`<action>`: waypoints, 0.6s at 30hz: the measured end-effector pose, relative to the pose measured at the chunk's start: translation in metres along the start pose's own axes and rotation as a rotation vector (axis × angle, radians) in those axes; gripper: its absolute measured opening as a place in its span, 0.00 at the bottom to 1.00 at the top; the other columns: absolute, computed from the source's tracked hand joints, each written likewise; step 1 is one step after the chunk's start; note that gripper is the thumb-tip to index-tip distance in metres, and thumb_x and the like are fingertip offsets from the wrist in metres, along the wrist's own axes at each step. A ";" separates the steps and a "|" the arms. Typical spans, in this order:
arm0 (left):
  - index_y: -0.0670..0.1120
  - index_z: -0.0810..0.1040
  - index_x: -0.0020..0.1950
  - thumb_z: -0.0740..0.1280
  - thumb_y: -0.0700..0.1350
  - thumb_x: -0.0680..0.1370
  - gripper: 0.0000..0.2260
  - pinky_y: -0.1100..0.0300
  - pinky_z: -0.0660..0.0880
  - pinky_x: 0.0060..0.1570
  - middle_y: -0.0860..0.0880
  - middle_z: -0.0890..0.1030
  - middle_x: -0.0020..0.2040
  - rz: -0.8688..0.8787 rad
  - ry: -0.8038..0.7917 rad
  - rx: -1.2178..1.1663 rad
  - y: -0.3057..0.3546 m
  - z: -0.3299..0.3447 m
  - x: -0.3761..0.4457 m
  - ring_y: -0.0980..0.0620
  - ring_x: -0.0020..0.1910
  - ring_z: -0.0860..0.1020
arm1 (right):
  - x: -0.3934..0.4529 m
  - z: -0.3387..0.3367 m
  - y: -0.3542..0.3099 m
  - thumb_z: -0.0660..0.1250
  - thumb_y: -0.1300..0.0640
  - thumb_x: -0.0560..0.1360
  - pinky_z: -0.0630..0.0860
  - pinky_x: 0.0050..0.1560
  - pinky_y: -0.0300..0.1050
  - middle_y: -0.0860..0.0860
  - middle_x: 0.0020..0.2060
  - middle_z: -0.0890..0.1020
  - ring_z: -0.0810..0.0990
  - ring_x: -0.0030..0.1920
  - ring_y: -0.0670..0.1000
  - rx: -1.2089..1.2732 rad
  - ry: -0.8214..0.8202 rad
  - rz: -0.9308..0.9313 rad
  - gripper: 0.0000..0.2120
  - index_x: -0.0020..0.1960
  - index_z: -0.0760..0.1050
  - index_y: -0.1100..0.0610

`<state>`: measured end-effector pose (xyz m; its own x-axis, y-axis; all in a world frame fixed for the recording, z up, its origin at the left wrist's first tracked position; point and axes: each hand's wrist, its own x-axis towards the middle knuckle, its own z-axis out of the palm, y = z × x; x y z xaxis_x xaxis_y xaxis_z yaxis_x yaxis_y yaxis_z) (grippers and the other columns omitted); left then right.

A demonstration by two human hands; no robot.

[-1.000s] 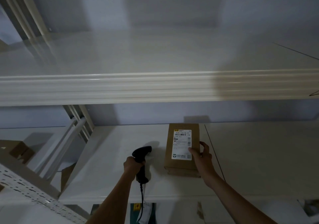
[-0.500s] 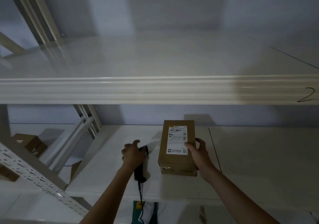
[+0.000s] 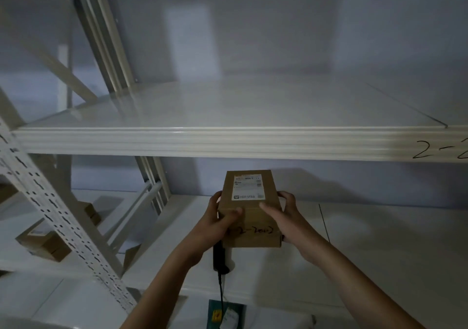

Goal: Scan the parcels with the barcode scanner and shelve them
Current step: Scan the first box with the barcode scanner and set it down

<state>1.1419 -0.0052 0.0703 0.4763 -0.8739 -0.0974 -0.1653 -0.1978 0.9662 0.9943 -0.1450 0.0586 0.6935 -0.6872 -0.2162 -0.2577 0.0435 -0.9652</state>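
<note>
Parcel (image 3: 249, 208) sits gripped between my left hand (image 3: 217, 223) and right hand (image 3: 285, 217), frame centre; scanner (image 3: 218, 257) lies beneath; shelving step, I judge; next, lift it onto the upper shelf (image 3: 228, 141).

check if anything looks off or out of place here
Little stands out. The box looks undamaged, held level in the left hand and right hand. The scanner lies on the shelf with its cable dangling over the front edge, an easy snag.
</note>
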 end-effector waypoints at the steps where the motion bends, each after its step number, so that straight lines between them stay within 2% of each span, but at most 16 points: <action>1: 0.61 0.60 0.72 0.67 0.62 0.71 0.31 0.64 0.78 0.48 0.56 0.77 0.62 0.015 -0.017 0.012 0.001 -0.009 -0.006 0.61 0.55 0.79 | -0.009 0.005 -0.002 0.68 0.38 0.74 0.80 0.58 0.51 0.44 0.55 0.81 0.82 0.53 0.46 -0.064 -0.028 -0.028 0.32 0.71 0.54 0.37; 4: 0.59 0.64 0.70 0.70 0.57 0.73 0.27 0.66 0.79 0.45 0.58 0.79 0.58 0.065 -0.037 0.059 0.001 -0.036 -0.025 0.64 0.51 0.80 | -0.037 0.026 -0.014 0.71 0.41 0.73 0.77 0.58 0.41 0.39 0.58 0.78 0.79 0.56 0.40 -0.258 -0.013 -0.137 0.35 0.73 0.54 0.36; 6: 0.60 0.66 0.67 0.70 0.57 0.74 0.23 0.65 0.79 0.47 0.58 0.79 0.58 0.100 -0.044 0.087 -0.001 -0.056 -0.038 0.65 0.51 0.80 | -0.056 0.047 -0.029 0.71 0.45 0.74 0.76 0.55 0.36 0.37 0.58 0.77 0.78 0.55 0.37 -0.313 0.037 -0.224 0.29 0.70 0.61 0.37; 8: 0.64 0.67 0.63 0.69 0.58 0.74 0.19 0.63 0.79 0.52 0.60 0.79 0.58 0.140 -0.036 0.147 0.000 -0.080 -0.056 0.64 0.52 0.80 | -0.073 0.071 -0.041 0.71 0.44 0.75 0.77 0.59 0.41 0.39 0.62 0.77 0.78 0.57 0.39 -0.374 0.073 -0.290 0.25 0.68 0.65 0.36; 9: 0.65 0.67 0.61 0.69 0.59 0.74 0.18 0.62 0.79 0.53 0.61 0.79 0.57 0.164 -0.032 0.178 0.001 -0.093 -0.064 0.63 0.53 0.80 | -0.082 0.084 -0.047 0.70 0.42 0.74 0.77 0.62 0.44 0.38 0.63 0.76 0.77 0.59 0.40 -0.404 0.085 -0.314 0.27 0.70 0.64 0.36; 11: 0.68 0.66 0.60 0.68 0.63 0.73 0.17 0.61 0.79 0.53 0.61 0.78 0.56 0.222 -0.007 0.260 0.005 -0.121 -0.080 0.60 0.53 0.79 | -0.101 0.112 -0.060 0.68 0.40 0.75 0.75 0.61 0.41 0.37 0.64 0.73 0.76 0.61 0.42 -0.441 0.118 -0.328 0.34 0.76 0.55 0.36; 12: 0.69 0.67 0.60 0.67 0.66 0.72 0.19 0.60 0.79 0.53 0.60 0.78 0.56 0.264 0.012 0.310 0.008 -0.135 -0.089 0.58 0.53 0.80 | -0.111 0.126 -0.068 0.67 0.40 0.75 0.75 0.58 0.37 0.38 0.63 0.72 0.76 0.60 0.42 -0.456 0.136 -0.334 0.36 0.76 0.52 0.36; 14: 0.68 0.68 0.64 0.63 0.74 0.69 0.26 0.57 0.79 0.53 0.56 0.79 0.56 0.333 0.037 0.409 0.012 -0.163 -0.102 0.57 0.53 0.80 | -0.129 0.153 -0.083 0.66 0.39 0.75 0.76 0.54 0.38 0.40 0.60 0.74 0.77 0.57 0.42 -0.497 0.190 -0.360 0.34 0.76 0.52 0.36; 16: 0.63 0.70 0.64 0.61 0.73 0.70 0.27 0.63 0.78 0.51 0.58 0.80 0.53 0.379 0.062 0.467 0.022 -0.185 -0.118 0.61 0.52 0.79 | -0.143 0.175 -0.098 0.65 0.37 0.74 0.77 0.55 0.42 0.43 0.58 0.76 0.77 0.57 0.45 -0.524 0.252 -0.381 0.32 0.74 0.55 0.36; 18: 0.61 0.70 0.59 0.62 0.67 0.74 0.18 0.74 0.73 0.41 0.64 0.79 0.47 0.429 0.104 0.512 0.039 -0.204 -0.138 0.70 0.44 0.77 | -0.154 0.191 -0.113 0.64 0.34 0.73 0.77 0.57 0.47 0.44 0.58 0.77 0.77 0.60 0.47 -0.512 0.311 -0.388 0.30 0.71 0.58 0.36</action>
<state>1.2455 0.1984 0.1696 0.3535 -0.8796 0.3182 -0.7345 -0.0504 0.6767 1.0452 0.0947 0.1730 0.5952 -0.7624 0.2541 -0.3679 -0.5396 -0.7572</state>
